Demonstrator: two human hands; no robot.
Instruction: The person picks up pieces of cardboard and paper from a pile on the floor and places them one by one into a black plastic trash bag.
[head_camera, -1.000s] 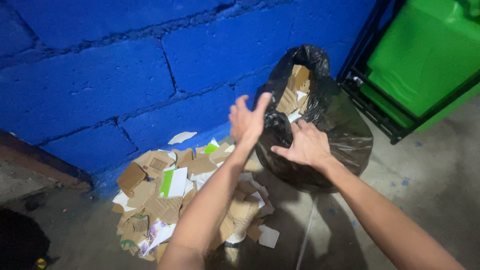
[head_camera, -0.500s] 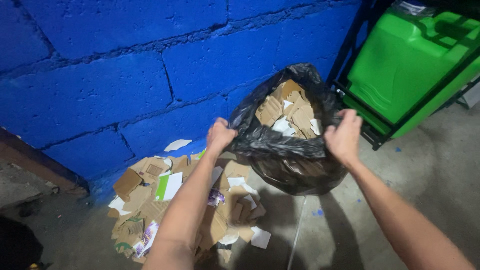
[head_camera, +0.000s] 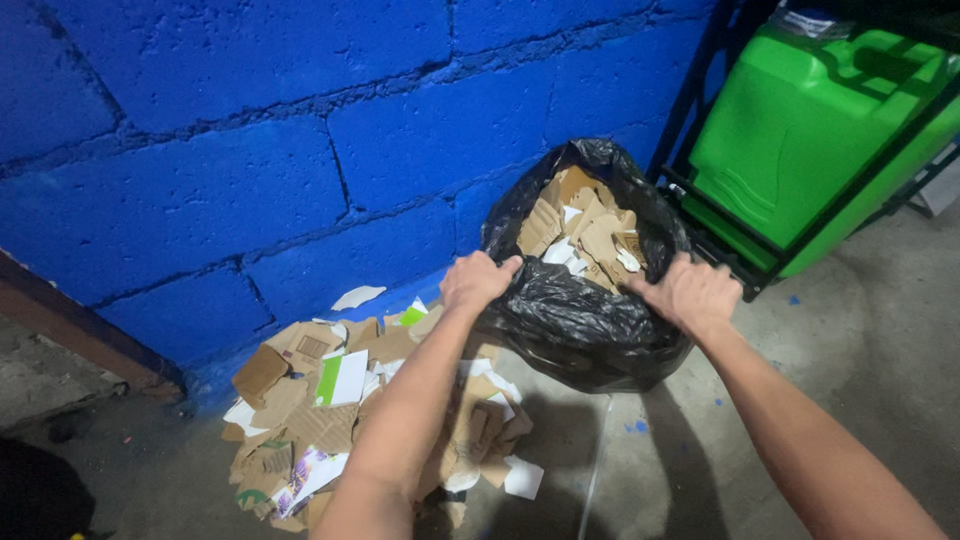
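- Bag (head_camera: 585, 325): black plastic, standing on the concrete floor (head_camera: 850, 350) against the blue block wall (head_camera: 250, 150), mouth open upward, sitting between the two hands.
- Bag contents: cardboard scraps (head_camera: 585, 230) with a few white paper bits, heaped near the rim.
- Left hand (head_camera: 475, 280): at the bag's left rim, fingers curled shut on a fold of the plastic, knuckles toward the wall.
- Right hand (head_camera: 690, 290): at the bag's right rim, palm down, fingers closed over the plastic edge; thumb side faces the opening.
- Arms: both bare forearms reach forward from the bottom edge, spread apart, the bag's near side lying between the wrists.
- Pile (head_camera: 370, 410): loose torn cardboard and paper on the floor, just left of the bag, under the left forearm, reaching to the wall's foot.
- Green bin (head_camera: 810, 130): in a dark metal frame (head_camera: 720, 240), just right of the bag, behind the right hand.
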